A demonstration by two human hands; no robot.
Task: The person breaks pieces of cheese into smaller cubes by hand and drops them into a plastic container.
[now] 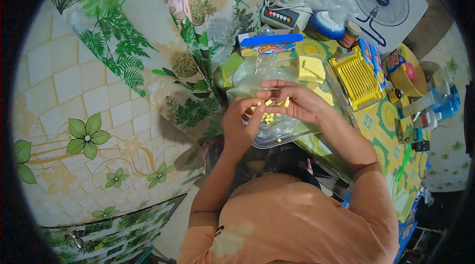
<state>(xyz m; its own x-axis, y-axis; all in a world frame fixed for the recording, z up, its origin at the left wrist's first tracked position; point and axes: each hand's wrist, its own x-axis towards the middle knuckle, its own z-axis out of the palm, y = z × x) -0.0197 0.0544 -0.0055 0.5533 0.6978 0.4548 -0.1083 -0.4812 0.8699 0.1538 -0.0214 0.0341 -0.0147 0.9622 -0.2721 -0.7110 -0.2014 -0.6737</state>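
Over a clear plastic container, both hands are held close together. My left hand has its fingers bent and pinched near small yellow pieces. My right hand is curled with a small yellow piece between its fingers. Several more yellow pieces lie below the fingers in the container, and one sits apart near its front edge. Beyond my right hand, a stack of flat yellow slabs rests at the container's back right.
A yellow slotted tray stands to the right, beside a yellow bowl. At the back are a blender, a blue-and-white bowl, a jar and a colourful box. A curtain hangs at the left.
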